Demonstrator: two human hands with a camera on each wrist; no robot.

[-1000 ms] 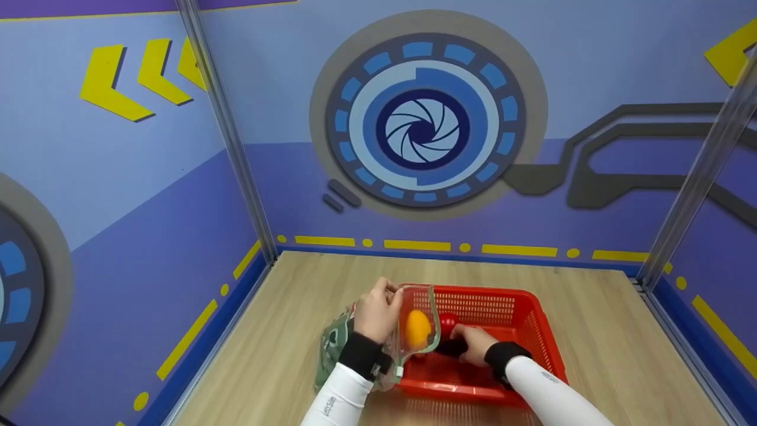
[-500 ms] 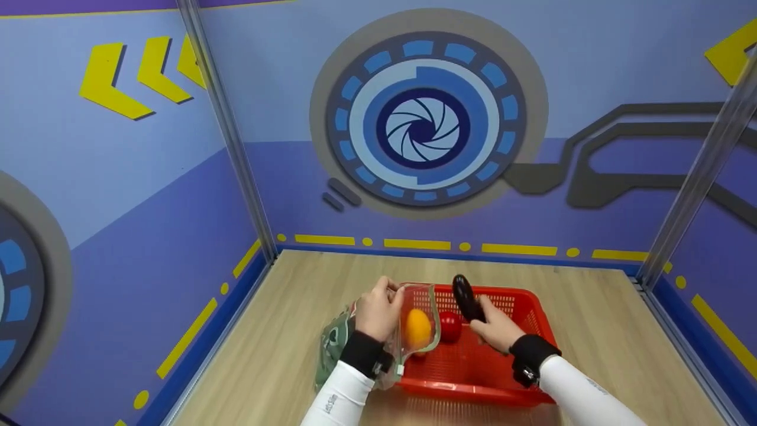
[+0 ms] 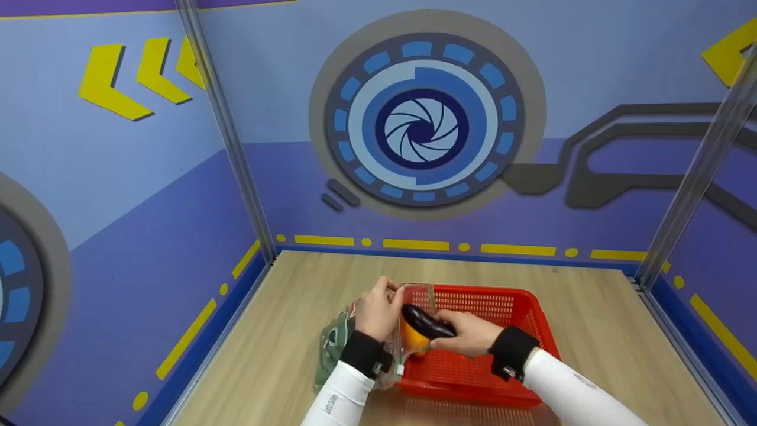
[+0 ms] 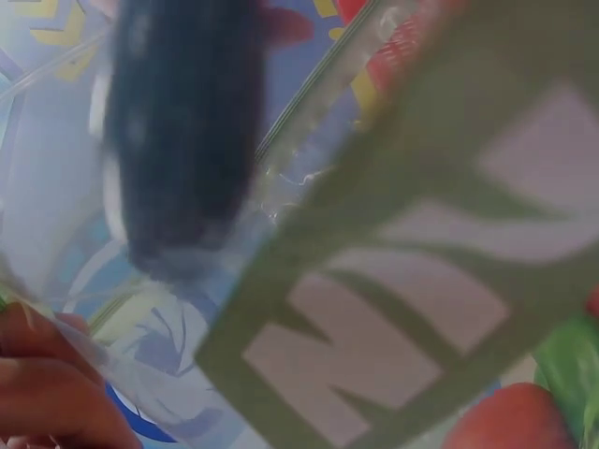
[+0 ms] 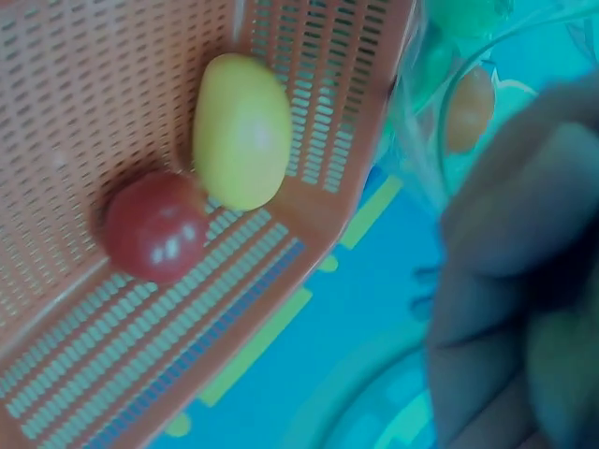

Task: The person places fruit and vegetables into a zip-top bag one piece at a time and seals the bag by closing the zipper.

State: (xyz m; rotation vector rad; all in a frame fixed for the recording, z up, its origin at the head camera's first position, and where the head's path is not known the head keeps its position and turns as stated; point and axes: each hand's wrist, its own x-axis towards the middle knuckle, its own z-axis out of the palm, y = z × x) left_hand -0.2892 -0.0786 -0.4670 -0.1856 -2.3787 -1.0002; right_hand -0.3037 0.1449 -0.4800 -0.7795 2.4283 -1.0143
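My left hand (image 3: 377, 310) pinches the rim of a clear zip bag (image 3: 336, 349) with green print. In my right hand (image 3: 470, 332) is a dark purple eggplant (image 3: 426, 321), gripped at one end, its free end pointing left at the bag's mouth. The left wrist view shows the eggplant (image 4: 182, 131) large and blurred against the clear plastic, beside the green printed panel (image 4: 374, 309). Whether its tip is inside the bag I cannot tell. A yellow mango (image 5: 243, 131) and a red round fruit or vegetable (image 5: 157, 227) lie in the basket, touching or nearly so.
A red perforated basket (image 3: 520, 296) stands on the wooden table (image 3: 284, 331), right of the bag and partly behind its clear edge. Through the bag, green and orange items (image 5: 468, 110) show in the right wrist view. Blue printed walls (image 3: 278, 189) enclose the table.
My right hand has lifted the eggplant out of the basket and swung it left to the bag's mouth. The left hand and bag have stayed put.
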